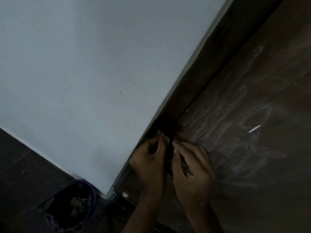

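Note:
Both hands work at the dark wooden door frame (188,91) where it meets the pale wall (84,73). My left hand (149,158) has curled fingers and pinches a small pale scrap (164,136) against the frame. My right hand (190,163), just beside it, pinches something small and thin at its fingertips (175,142); the dim, blurred view hides what it is. The two sets of fingertips nearly touch over the gap between the frame and the brown door (252,115).
The door surface carries whitish smears and a short white streak (255,128). At the lower left, on the dark floor, stands a bin lined with a dark bag (72,207) holding crumpled scraps. A small pale bit (124,194) lies at the frame's foot.

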Demonstrator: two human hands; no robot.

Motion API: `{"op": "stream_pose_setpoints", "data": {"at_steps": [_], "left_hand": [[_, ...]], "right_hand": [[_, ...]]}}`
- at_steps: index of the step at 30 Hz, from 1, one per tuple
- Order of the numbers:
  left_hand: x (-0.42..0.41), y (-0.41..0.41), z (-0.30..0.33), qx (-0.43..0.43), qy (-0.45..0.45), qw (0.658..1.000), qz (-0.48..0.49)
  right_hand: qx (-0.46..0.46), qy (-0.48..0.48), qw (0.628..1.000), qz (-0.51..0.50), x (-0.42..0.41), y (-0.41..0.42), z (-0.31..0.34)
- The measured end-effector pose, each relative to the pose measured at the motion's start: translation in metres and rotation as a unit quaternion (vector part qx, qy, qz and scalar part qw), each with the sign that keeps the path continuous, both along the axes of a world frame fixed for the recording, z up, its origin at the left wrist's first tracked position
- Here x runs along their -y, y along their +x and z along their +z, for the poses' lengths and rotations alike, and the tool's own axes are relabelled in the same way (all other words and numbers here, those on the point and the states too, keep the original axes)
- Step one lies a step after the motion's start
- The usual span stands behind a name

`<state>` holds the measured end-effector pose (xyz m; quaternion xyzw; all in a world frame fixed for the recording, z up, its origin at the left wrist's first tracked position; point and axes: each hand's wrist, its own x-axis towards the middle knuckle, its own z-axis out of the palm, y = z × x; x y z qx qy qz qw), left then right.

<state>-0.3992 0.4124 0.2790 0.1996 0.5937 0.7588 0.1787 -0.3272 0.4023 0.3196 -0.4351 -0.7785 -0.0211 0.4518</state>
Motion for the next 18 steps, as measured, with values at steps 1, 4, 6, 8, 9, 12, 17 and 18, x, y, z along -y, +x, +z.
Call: {"op": "stream_pose_setpoints", "data": {"at_steps": [1,4,6,8,9,12,17,18], "left_hand": [[-0.001,0.0,0.014,-0.014,0.03,0.999,0.001],[-0.01,-0.001,0.048,-0.067,0.113,0.991,0.015],[-0.016,-0.003,0.056,-0.096,0.146,0.984,0.026],[-0.017,-0.004,0.051,-0.115,0.143,0.983,0.032],[-0.015,-0.003,0.046,-0.118,0.125,0.985,0.034],[-0.007,0.0,0.039,-0.117,0.076,0.99,0.037],[-0.015,-0.01,0.079,-0.205,0.139,0.968,0.046],[-0.016,-0.011,0.085,-0.217,0.141,0.965,0.047]], "right_hand": [[-0.006,0.002,1.0,-0.003,0.0,0.0,0.002],[-0.043,0.016,0.999,-0.016,-0.001,0.002,0.012],[-0.06,0.035,0.997,-0.021,-0.004,0.004,0.02],[-0.066,0.055,0.996,-0.023,-0.006,0.007,0.026],[-0.068,0.06,0.996,-0.023,-0.006,0.009,0.028],[-0.069,0.063,0.995,-0.024,-0.004,0.011,0.03],[-0.077,0.069,0.994,-0.033,0.0,0.014,0.041],[-0.074,0.074,0.994,-0.037,0.0,0.014,0.044]]}}
